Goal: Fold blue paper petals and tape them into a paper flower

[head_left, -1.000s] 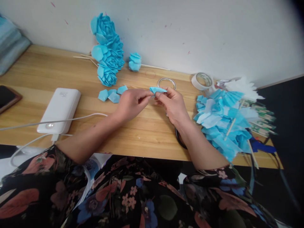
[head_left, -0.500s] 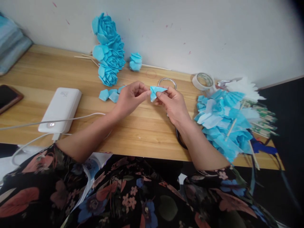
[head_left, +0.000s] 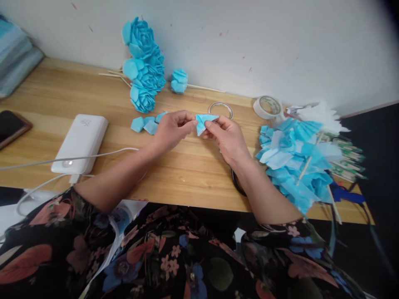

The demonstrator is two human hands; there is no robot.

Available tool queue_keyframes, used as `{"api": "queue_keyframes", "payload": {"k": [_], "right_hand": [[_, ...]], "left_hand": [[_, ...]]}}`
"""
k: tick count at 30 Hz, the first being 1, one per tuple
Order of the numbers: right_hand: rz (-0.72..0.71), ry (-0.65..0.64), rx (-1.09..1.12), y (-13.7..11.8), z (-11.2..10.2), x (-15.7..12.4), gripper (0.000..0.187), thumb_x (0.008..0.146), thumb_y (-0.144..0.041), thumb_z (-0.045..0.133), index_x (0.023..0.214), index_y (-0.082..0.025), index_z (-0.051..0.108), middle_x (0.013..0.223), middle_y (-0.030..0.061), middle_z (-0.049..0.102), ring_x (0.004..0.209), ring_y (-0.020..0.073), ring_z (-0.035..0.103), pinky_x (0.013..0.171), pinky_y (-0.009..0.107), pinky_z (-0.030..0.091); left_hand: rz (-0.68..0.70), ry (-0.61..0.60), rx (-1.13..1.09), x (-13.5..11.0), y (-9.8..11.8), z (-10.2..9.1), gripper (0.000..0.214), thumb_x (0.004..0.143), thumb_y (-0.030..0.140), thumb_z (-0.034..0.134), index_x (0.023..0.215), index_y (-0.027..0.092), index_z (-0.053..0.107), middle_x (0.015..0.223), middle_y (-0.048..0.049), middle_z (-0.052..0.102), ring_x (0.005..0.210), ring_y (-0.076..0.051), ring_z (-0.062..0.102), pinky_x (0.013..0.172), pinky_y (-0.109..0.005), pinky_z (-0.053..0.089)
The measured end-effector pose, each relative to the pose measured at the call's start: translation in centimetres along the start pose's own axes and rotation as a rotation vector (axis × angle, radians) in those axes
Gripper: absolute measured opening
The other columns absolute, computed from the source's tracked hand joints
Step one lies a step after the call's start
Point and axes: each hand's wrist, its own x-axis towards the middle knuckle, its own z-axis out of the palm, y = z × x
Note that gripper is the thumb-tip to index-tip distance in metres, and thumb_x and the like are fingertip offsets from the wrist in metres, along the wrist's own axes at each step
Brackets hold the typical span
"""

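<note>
A small piece of folded blue crepe paper (head_left: 202,122) is held up over the wooden table between my two hands. My right hand (head_left: 227,135) pinches its right side between thumb and fingers. At its left edge, my left hand (head_left: 174,128) is closed, with thumb and fingertips pinched on the paper. Several loose blue petals (head_left: 150,126) lie just left of my left hand. Farther back are a cluster of blue paper roses (head_left: 145,68) on thin sticks and a single blue bud (head_left: 179,81) with its stick pointing right.
A white power bank (head_left: 79,143) with cables and a phone (head_left: 12,128) lie at left. Behind my right hand is a thin ring (head_left: 220,104), with a tape roll (head_left: 266,107) beyond. Crumpled blue paper (head_left: 289,153) and a blue-handled tool (head_left: 347,194) crowd the right end.
The folded blue paper has shifted very slightly left and tilted a little in my fingers. Both hands keep their pinch. The whole view has moved a touch.
</note>
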Motion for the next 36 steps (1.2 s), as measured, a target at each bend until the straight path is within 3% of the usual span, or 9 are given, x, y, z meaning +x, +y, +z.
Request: {"api": "queue_keyframes", "payload": {"k": [7, 13, 19, 27, 36], "right_hand": [[0.012, 0.01, -0.022, -0.1, 0.0, 0.1, 0.025, 0.079, -0.042, 0.087, 0.085, -0.025, 0.07, 0.075, -0.0046, 0.068, 0.069, 0.01, 0.061, 0.073, 0.027, 0.06], [-0.038, 0.02, -0.02, -0.1, 0.1, 0.0, 0.022, 0.079, -0.04, 0.086, 0.091, -0.026, 0.074, 0.076, -0.0048, 0.067, 0.068, 0.011, 0.061, 0.072, 0.028, 0.058], [-0.073, 0.018, -0.1, -0.1, 0.2, -0.2, 0.029, 0.081, -0.045, 0.086, 0.103, -0.03, 0.074, 0.074, -0.0059, 0.063, 0.07, 0.0138, 0.062, 0.073, 0.031, 0.056], [-0.126, 0.004, -0.206, 0.3, 0.2, -0.4, 0.029, 0.085, -0.039, 0.083, 0.111, -0.031, 0.075, 0.07, -0.0071, 0.059, 0.067, 0.0134, 0.059, 0.07, 0.031, 0.051], [-0.082, 0.056, -0.003, -0.5, -0.1, -0.2, 0.029, 0.087, -0.055, 0.082, 0.102, -0.03, 0.076, 0.086, -0.0022, 0.071, 0.076, 0.0133, 0.066, 0.073, 0.03, 0.059]], "left_hand": [[-0.026, -0.003, 0.0, -0.1, -0.2, 0.0, 0.015, 0.09, 0.023, 0.069, 0.077, 0.019, 0.062, 0.057, 0.0053, 0.053, 0.05, -0.007, 0.044, 0.048, -0.022, 0.033], [-0.16, 0.023, -0.147, 0.3, -0.5, 0.1, 0.015, 0.092, 0.025, 0.073, 0.1, 0.02, 0.061, 0.06, 0.0059, 0.062, 0.047, -0.008, 0.052, 0.046, -0.021, 0.04], [-0.167, -0.09, -0.177, 0.3, -0.8, 0.5, 0.02, 0.089, 0.024, 0.077, 0.08, 0.019, 0.06, 0.058, 0.0045, 0.06, 0.049, -0.008, 0.053, 0.05, -0.02, 0.044], [-0.205, -0.078, -0.18, 0.2, -0.8, 0.5, 0.015, 0.089, 0.018, 0.075, 0.078, 0.018, 0.064, 0.06, 0.0031, 0.062, 0.051, -0.008, 0.054, 0.053, -0.021, 0.046], [-0.285, -0.044, -0.288, 0.5, -1.1, 0.1, 0.022, 0.089, 0.016, 0.073, 0.069, 0.017, 0.063, 0.057, -0.0004, 0.063, 0.049, -0.008, 0.054, 0.05, -0.021, 0.042]]}}
